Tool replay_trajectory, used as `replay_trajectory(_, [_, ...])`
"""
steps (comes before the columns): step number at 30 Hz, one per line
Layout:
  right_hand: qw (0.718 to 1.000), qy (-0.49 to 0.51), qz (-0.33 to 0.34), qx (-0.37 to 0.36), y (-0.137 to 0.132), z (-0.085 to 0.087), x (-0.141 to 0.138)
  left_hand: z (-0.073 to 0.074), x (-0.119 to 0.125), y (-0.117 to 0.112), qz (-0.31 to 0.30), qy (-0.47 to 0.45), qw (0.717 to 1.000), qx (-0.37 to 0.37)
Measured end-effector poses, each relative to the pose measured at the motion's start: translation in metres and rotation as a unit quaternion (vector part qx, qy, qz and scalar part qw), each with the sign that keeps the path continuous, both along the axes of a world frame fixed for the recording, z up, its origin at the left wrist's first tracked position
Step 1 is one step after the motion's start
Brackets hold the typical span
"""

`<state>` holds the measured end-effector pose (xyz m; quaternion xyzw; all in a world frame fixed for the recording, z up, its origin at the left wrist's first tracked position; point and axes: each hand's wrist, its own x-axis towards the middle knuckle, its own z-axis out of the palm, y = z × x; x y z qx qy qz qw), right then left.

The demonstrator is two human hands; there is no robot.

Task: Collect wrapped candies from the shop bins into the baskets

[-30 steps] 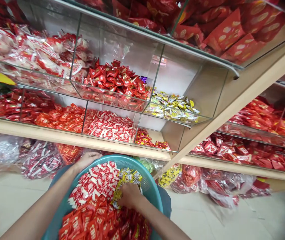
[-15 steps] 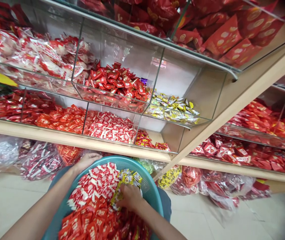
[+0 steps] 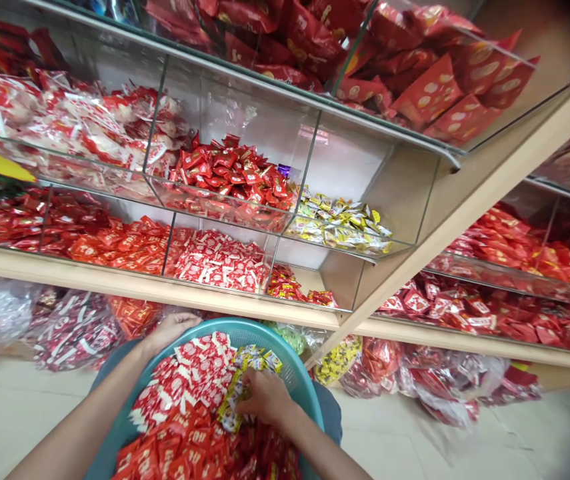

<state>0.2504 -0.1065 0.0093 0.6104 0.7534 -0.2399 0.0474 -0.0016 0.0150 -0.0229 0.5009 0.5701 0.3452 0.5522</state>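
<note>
A teal plastic basket [image 3: 301,387] full of wrapped candies sits at my lap. My left hand [image 3: 171,329] grips its far left rim, with the fingers partly hidden beyond the edge. Inside, my right hand [image 3: 269,399] is down among yellow-wrapped candies [image 3: 257,359], its fingers curled around some of them and its fingertips partly covered. Red-and-white candies [image 3: 195,373] fill the basket's far left part. Nearer to me lie red packets [image 3: 175,443], and darker red ones [image 3: 265,453] are under my right wrist.
Ahead stands a wooden shelf [image 3: 245,308] with clear-fronted bins of candies, including red-and-white ones [image 3: 219,261] and yellow ones [image 3: 337,223]. A slanting wooden post [image 3: 415,267] rises at the right. Plastic bags of candies [image 3: 77,330] lie on the floor under the shelf.
The view has shifted slightly, so the shelf appears a little lower and further left. My right hand stays in the yellow candies with its fingers slightly shifted; my left hand keeps to the rim.
</note>
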Motion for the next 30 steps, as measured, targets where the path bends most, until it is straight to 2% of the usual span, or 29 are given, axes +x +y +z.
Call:
replay_trajectory(2, [1.0, 0.01, 0.0, 0.017, 0.001, 0.027, 0.004, 0.0, 0.0, -0.001, -0.004, -0.014, 1.0, 0.0])
replay_trajectory(3, [0.999, 0.022, 0.004, 0.032, 0.002, 0.046, 0.006, -0.001, 0.0, -0.001, -0.007, -0.02, 1.0, 0.001])
replay_trajectory(5, [0.995, 0.059, 0.014, 0.078, 0.003, 0.093, 0.012, -0.004, -0.001, 0.001, -0.013, -0.024, 1.0, 0.002])
replay_trajectory(7, [0.984, 0.105, 0.036, 0.138, 0.006, 0.148, 0.019, -0.007, -0.002, 0.003, -0.022, -0.024, 0.999, 0.009])
replay_trajectory(9, [0.965, 0.143, 0.043, 0.214, 0.014, 0.204, 0.027, -0.01, -0.004, 0.006, -0.026, -0.027, 0.999, 0.011])
replay_trajectory(11, [0.936, 0.164, 0.026, 0.311, 0.029, 0.252, 0.039, -0.012, -0.005, 0.007, -0.019, -0.027, 0.999, 0.011])
replay_trajectory(13, [0.898, 0.175, -0.003, 0.404, 0.054, 0.287, 0.052, -0.012, -0.005, 0.007, -0.011, -0.023, 1.0, 0.011])
replay_trajectory(14, [0.884, 0.18, -0.013, 0.431, 0.068, 0.299, 0.058, -0.012, -0.005, 0.007, -0.011, -0.022, 1.0, 0.009])
replay_trajectory(16, [0.888, 0.197, -0.005, 0.416, 0.096, 0.312, 0.069, -0.014, -0.006, 0.007, -0.02, -0.023, 1.0, 0.008])
replay_trajectory(20, [0.94, 0.25, 0.049, 0.226, 0.131, 0.314, 0.078, -0.023, -0.011, 0.011, -0.044, -0.018, 0.998, 0.032])
replay_trajectory(23, [0.947, 0.292, 0.066, 0.117, 0.14, 0.311, 0.08, -0.032, -0.015, 0.016, -0.055, -0.021, 0.997, 0.044])
replay_trajectory(26, [0.94, 0.324, 0.075, 0.076, 0.143, 0.31, 0.084, -0.037, -0.016, 0.018, -0.054, -0.03, 0.997, 0.043])
replay_trajectory(30, [0.938, 0.332, 0.071, 0.066, 0.147, 0.309, 0.086, -0.038, -0.016, 0.019, -0.051, -0.023, 0.998, 0.043])
